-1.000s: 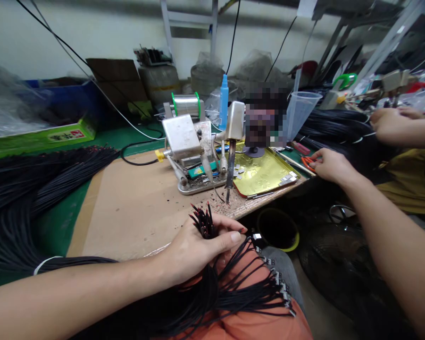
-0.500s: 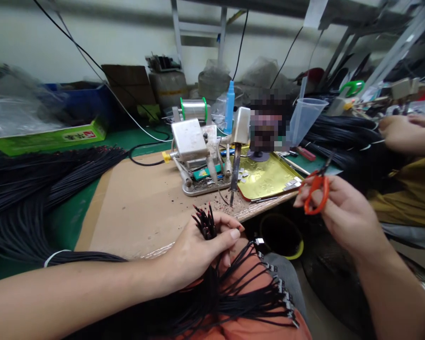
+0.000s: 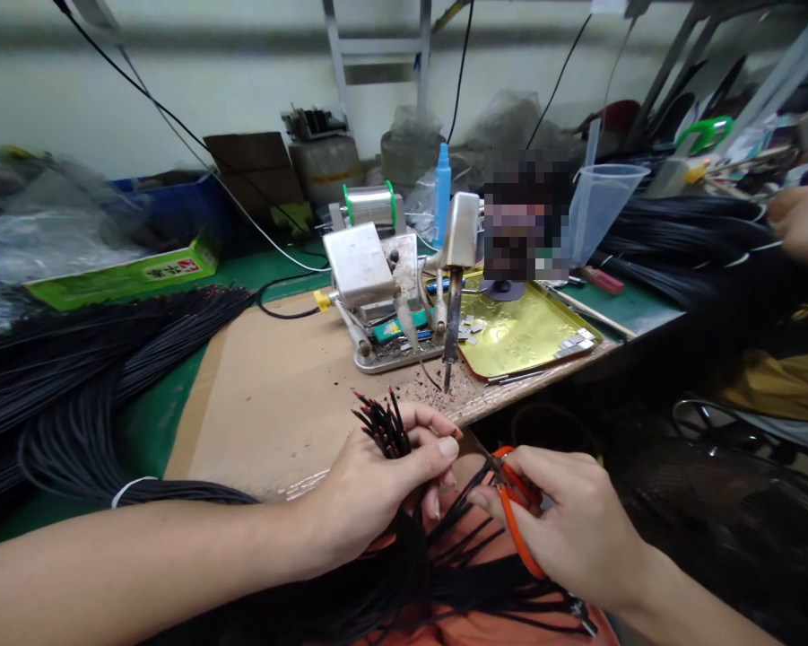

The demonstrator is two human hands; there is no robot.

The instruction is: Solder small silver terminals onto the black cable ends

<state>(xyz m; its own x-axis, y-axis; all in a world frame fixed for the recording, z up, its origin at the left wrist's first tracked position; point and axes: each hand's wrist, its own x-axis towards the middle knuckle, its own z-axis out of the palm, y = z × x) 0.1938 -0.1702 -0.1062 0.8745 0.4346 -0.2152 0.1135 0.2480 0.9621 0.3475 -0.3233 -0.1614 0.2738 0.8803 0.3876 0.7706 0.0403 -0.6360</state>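
My left hand [image 3: 394, 467] is closed around a bundle of thin black cables [image 3: 383, 426], whose reddish wire ends stick up above the fist. Between its thumb and index finger a small end is pinched, too small to make out. My right hand [image 3: 569, 511] grips orange-handled scissors [image 3: 521, 529]; their dark blades point toward the left fingertips, a short way off. The lower cable lengths [image 3: 410, 574] hang over my lap, and my right hand hides most of their connector ends.
A soldering iron [image 3: 452, 323] points down beside a metal soldering stand [image 3: 367, 269] on cardboard [image 3: 269, 395]. Behind are a solder spool [image 3: 369, 206] and a blue bottle [image 3: 442, 197]. A yellow tray [image 3: 511, 332] holds small metal pieces. More black cables [image 3: 73, 404] lie left. Another person's hand [image 3: 807, 224] shows right.
My right hand has brought the scissors down and left, from out at the right to beside my left hand. My left hand keeps hold of the cables. The view has shifted slightly.
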